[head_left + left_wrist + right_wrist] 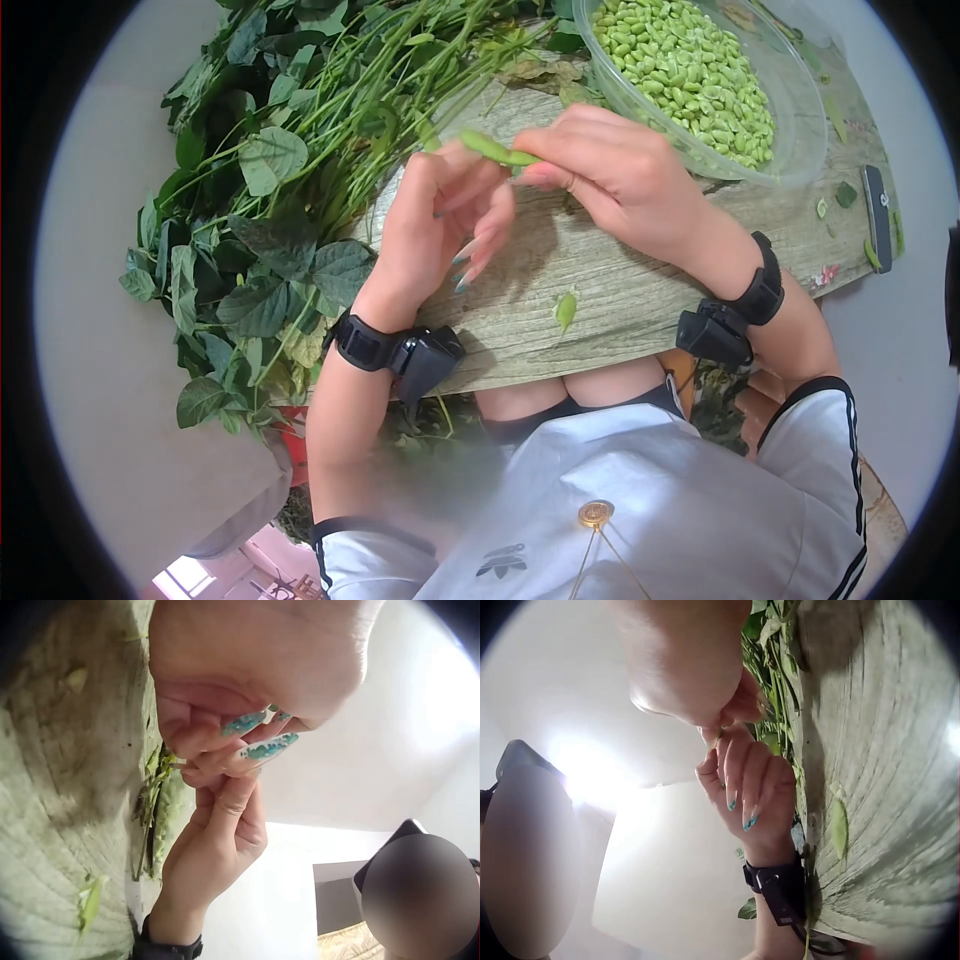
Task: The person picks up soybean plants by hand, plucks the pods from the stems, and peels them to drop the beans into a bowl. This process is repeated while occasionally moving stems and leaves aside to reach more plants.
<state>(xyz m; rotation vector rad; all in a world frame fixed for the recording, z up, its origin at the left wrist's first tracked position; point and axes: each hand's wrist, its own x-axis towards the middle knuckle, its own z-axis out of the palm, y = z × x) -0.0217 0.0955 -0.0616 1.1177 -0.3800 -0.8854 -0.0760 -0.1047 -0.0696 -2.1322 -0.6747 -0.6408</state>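
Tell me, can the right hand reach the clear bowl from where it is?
Probably yes: the right hand sits just beside the bowl with nothing between them, though it is pinching a pod together with the left hand.

A weathered grey-green wooden counter (620, 280) with coarse grain running left to right fills the middle of the scene. A smooth pale grey floor (90, 330) lies to its left and shows again past its right end. At the near left a small bright patch (185, 578) glows, too blurred to name. In the wrist views a plain white wall or ceiling (390, 750) spreads overhead. A strong white glare (592, 769) flares against it, washing out detail.
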